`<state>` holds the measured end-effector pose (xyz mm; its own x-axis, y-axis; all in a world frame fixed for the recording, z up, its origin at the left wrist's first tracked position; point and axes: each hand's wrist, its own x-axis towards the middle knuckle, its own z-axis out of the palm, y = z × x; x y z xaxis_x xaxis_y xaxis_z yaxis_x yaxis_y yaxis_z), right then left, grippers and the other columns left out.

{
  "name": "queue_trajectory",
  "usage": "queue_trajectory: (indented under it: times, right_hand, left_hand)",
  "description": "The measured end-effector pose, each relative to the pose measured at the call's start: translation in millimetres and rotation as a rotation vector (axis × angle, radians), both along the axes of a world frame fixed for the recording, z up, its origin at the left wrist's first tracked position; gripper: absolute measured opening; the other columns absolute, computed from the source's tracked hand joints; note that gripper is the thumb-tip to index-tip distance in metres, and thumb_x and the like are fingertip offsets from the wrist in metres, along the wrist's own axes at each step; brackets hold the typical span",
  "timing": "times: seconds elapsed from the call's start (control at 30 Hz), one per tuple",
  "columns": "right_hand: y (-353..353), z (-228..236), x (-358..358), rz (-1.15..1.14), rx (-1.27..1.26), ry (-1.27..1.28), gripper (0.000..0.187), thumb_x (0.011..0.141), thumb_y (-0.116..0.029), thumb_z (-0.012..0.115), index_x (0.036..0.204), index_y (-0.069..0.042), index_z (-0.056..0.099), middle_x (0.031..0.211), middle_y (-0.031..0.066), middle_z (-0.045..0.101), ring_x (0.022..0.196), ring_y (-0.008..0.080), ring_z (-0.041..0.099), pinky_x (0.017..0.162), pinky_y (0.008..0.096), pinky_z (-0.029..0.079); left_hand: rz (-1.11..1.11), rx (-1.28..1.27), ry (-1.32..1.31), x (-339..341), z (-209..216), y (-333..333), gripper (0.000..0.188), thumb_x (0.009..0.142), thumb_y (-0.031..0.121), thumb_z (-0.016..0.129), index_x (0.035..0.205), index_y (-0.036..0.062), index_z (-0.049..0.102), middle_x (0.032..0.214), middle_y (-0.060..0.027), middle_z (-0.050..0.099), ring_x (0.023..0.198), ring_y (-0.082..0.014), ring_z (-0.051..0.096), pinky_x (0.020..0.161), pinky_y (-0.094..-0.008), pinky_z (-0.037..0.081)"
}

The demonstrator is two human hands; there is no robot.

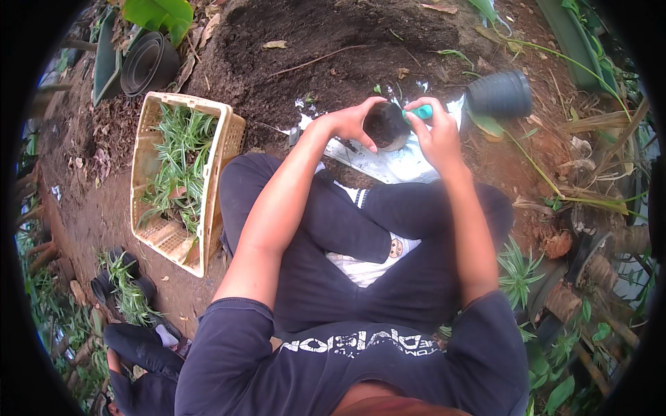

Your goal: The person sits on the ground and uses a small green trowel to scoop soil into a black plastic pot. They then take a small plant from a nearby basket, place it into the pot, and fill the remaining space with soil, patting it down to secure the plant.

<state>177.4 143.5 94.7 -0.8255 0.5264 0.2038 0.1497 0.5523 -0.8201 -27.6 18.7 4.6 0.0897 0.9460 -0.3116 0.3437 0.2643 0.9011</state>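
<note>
My left hand (352, 125) curves round the left side of a small pot (387, 127) with dark soil in it. On the pot's right side is my right hand (438, 139), its fingers closed on a teal-handled tool (422, 111). The tool's working end cannot be made out. Beneath the pot lies a white plastic sheet (399, 166), smudged with soil, in front of my crossed legs.
A cream plastic basket (220, 149) of striped leafy plants (184, 159) stands tilted at my left. To the right a black pot (501, 94) lies on its side. Loose dark soil (312, 41) spreads ahead. Another person (142, 360) sits at the lower left, near potted plants (128, 288).
</note>
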Motion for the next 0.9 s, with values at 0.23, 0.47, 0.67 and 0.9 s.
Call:
queue_trajectory:
  times: [0.23,0.47,0.67,0.9]
  right_hand:
    - [-1.5,7.1,-1.0,-0.025,0.100,0.030,0.018,0.094,-0.006,0.072,0.108,-0.004,0.061,0.085,0.0175,0.071,0.077,0.0361,0.072,0.068,0.0411,0.053]
    - [-0.1,-0.9,-4.8,0.022,0.052,0.016,0.018,0.094,-0.005,0.072,0.109,-0.004,0.062,0.085,0.0181,0.069,0.076,0.0359,0.071,0.067,0.0412,0.053]
    - [-2.0,-12.2,-8.4,0.057,0.020,-0.101,0.016,0.093,-0.005,0.072,0.107,-0.004,0.063,0.083,0.0168,0.069,0.073,0.0350,0.070,0.065,0.0416,0.052]
    - [-14.0,-18.8,-4.9,0.044,-0.004,-0.059,0.014,0.094,-0.007,0.071,0.106,-0.004,0.063,0.077,0.0159,0.067,0.065,0.0292,0.067,0.062,0.0393,0.050]
  left_hand:
    - [0.005,0.046,0.033,2.6,-5.5,-1.0,0.130,0.061,0.023,0.101,0.162,0.0168,0.020,0.150,-0.0221,0.053,0.143,-0.0342,0.049,0.119,-0.0454,0.040]
    - [-0.001,0.075,0.022,0.0,-6.8,-3.2,0.131,0.060,0.026,0.101,0.162,0.0164,0.019,0.150,-0.0237,0.052,0.143,-0.0355,0.048,0.119,-0.0460,0.040]
    - [0.012,0.012,0.057,-0.6,-9.0,-1.0,0.134,0.058,0.029,0.102,0.162,0.0157,0.018,0.149,-0.0274,0.052,0.143,-0.0371,0.048,0.119,-0.0467,0.040]
    - [0.000,-0.032,0.083,1.7,0.6,3.5,0.137,0.058,0.030,0.102,0.163,0.0141,0.017,0.151,-0.0274,0.050,0.144,-0.0376,0.046,0.119,-0.0461,0.039]
